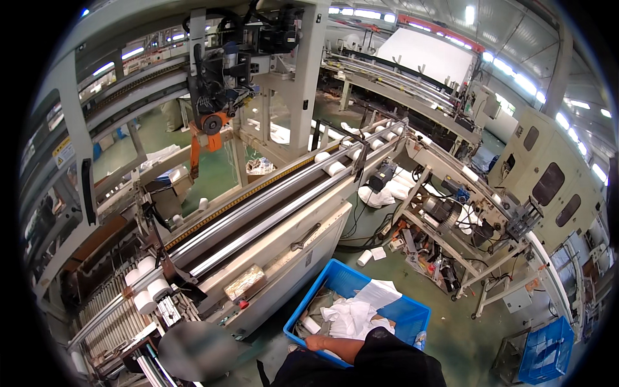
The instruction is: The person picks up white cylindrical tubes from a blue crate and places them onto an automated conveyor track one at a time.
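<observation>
Down at the near left end of the conveyor line point(258, 213), white paper rolls point(145, 284) sit bunched by the rails. Moving right, a forearm reaches into the blue crate point(412, 313), piled with crumpled white paper point(351, 316) and one loose roll point(311, 324). That hand point(314, 342) is buried; grip impossible to tell, other hand unseen. Risk, I'd say: leaning in could tip scraps onto the floor

One bare forearm point(335, 347) low at the lower edge, dark-sleeved above, hands hidden.
</observation>
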{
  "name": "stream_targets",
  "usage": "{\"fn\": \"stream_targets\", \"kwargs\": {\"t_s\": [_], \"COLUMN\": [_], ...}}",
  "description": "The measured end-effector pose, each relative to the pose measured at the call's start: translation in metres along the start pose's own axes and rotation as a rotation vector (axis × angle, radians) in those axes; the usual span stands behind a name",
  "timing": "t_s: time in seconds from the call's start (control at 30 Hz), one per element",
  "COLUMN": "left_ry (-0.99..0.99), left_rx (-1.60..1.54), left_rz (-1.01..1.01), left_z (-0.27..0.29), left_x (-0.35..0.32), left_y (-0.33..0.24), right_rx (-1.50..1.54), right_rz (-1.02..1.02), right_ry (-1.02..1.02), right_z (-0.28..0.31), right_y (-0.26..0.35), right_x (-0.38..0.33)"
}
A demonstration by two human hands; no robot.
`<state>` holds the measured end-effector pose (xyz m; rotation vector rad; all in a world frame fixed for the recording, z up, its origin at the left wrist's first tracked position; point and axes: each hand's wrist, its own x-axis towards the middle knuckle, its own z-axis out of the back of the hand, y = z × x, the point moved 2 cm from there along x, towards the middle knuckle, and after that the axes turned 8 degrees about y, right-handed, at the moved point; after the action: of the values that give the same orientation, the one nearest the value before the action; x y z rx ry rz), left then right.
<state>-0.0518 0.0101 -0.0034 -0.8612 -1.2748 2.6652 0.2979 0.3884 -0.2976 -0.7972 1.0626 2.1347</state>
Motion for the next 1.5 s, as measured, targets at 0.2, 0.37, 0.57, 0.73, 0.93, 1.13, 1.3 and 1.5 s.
{"fn": "stream_targets", "kwargs": {"t_s": [0.2,0.37,0.57,0.73,0.93,1.13,1.3,1.5], "left_ry": [0.014,-0.021,-0.015,0.005,-0.034,-0.015,-0.037,-0.085], "left_rx": [-0.023,-0.014,0.008,-0.016,0.042,0.101,0.050,0.083], "left_rz": [0.037,0.006,-0.148,-0.180,-0.173,-0.224,-0.096,-0.159], "left_z": [-0.002,-0.002,0.005,0.006,0.006,0.002,-0.004,0.004], "left_x": [-0.001,0.015,0.025,0.028,0.023,0.007,0.002,0.023], "left_y": [-0.003,0.020,0.041,0.042,0.032,0.017,0.004,0.026], "right_rx": [-0.011,0.036,0.000,0.015,0.014,0.113,0.088,0.107], "right_rz": [-0.019,-0.066,-0.069,-0.090,-0.121,-0.137,-0.036,-0.008], "right_ry": [-0.013,-0.009,0.021,0.032,0.026,-0.015,-0.064,0.000], "right_z": [-0.004,-0.009,-0.010,-0.013,-0.021,-0.025,-0.020,-0.004], "right_y": [-0.002,-0.003,-0.003,-0.007,-0.013,-0.016,-0.025,0.007], "right_x": [0.005,0.010,0.011,0.013,0.028,0.032,0.041,0.002]}}
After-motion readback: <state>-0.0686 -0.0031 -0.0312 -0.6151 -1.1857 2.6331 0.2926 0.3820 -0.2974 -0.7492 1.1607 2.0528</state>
